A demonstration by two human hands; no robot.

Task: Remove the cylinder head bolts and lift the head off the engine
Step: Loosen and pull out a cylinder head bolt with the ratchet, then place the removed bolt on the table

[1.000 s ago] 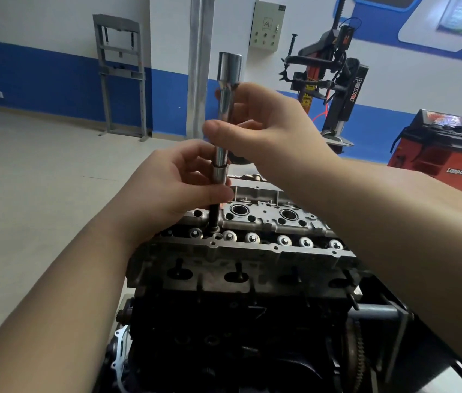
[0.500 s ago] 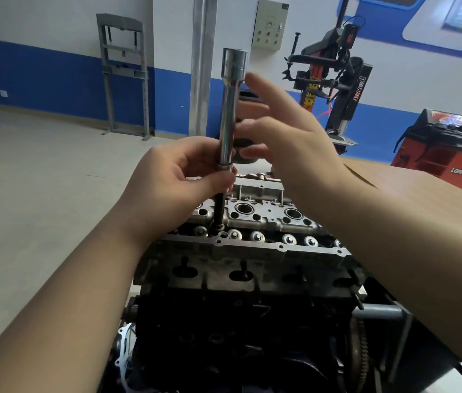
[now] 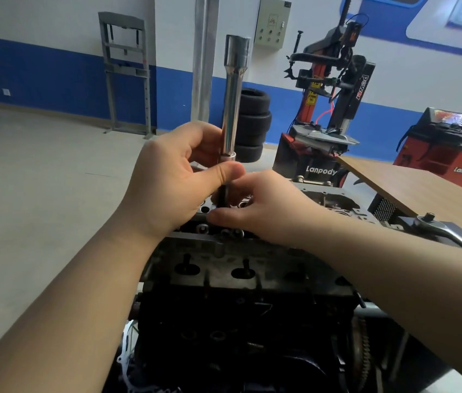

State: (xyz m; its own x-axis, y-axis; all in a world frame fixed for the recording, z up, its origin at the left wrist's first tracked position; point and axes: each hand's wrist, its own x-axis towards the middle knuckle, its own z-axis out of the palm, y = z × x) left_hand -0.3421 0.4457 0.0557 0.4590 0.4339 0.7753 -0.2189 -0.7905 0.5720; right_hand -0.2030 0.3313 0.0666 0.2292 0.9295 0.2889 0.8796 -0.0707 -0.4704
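Down from the upper shaft comes the right hand (image 3: 264, 205); its fingers now curl low around the dark bolt (image 3: 225, 197) just above the cylinder head (image 3: 238, 268). Left hand (image 3: 173, 180) grips the base of the long chrome socket (image 3: 234, 95), which stands upright over the bolt. Cylinder head sits on the black engine block (image 3: 238, 336). A ratchet (image 3: 445, 231) lies on the wooden counter (image 3: 422, 191) to the right.

Both hands (image 3: 218, 194) at upright socket extension (image 3: 234, 97)
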